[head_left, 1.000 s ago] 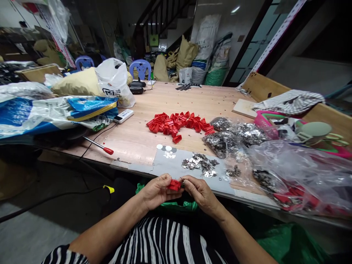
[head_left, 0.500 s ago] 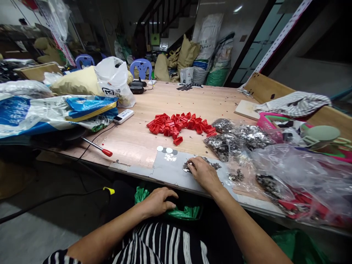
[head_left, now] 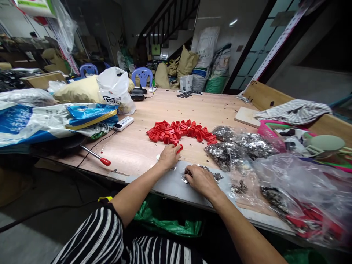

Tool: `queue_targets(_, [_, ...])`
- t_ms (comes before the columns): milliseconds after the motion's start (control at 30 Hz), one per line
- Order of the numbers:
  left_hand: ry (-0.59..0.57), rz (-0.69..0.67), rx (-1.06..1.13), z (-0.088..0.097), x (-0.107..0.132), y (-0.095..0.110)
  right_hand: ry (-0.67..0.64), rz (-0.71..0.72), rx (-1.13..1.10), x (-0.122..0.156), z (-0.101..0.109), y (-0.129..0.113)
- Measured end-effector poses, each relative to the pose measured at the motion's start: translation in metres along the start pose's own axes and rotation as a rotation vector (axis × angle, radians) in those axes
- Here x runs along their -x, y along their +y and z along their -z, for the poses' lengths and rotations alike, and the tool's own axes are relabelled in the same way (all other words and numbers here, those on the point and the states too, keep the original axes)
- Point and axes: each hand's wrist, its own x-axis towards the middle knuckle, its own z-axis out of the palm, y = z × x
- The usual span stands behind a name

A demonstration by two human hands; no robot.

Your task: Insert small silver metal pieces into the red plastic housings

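My left hand reaches over the table at the near edge of a pile of small red plastic parts. Its fingers close on a single red plastic part, which shows at the fingertips. My right hand rests on a grey mat, with thumb and fingers pinched together. A thin metal piece sticks out of the pinch; its exact kind is unclear. Small shiny metal parts lie around and under these fingers. My left hand mostly covers a white disc.
Clear plastic bags of metal parts stand right of the red pile. A larger clear bag lies at the right edge. At the left are a red-tipped lever, a white device and packed sacks. A green bag hangs below the table edge.
My left hand has moved up from my lap to the red pile and taken hold of one part. My right hand stays pinched over the metal parts. The view has tilted slightly.
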Motion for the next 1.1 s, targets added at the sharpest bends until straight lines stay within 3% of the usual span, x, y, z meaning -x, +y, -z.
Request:
queue_targets(167, [-0.006,-0.013,-0.016,-0.019,-0.016,0.002,0.079,-0.022,-0.141,0.006,-0.006,0.012])
queue_targets(333, [0.036,-0.009,0.064,-0.007,-0.007,0.01,0.161,-0.023,-0.262,0.019,-0.016,0.025])
queue_targets(500, [0.099,0.039,0.215,0.015,0.034,0.019,0.201,0.011,-0.129,0.035,-0.025,0.017])
queue_targets(667, [0.106,0.157,0.61,0.03,0.084,0.015,0.233,0.041,-0.117,0.038,-0.025,0.012])
queue_targets(933, [0.144,0.161,0.65,0.038,0.134,0.013,0.268,-0.058,-0.449,0.053,-0.024,-0.001])
queue_targets(1100, [0.088,0.155,0.636,0.032,0.145,0.017,0.243,-0.181,-0.428,0.062,-0.029,0.0])
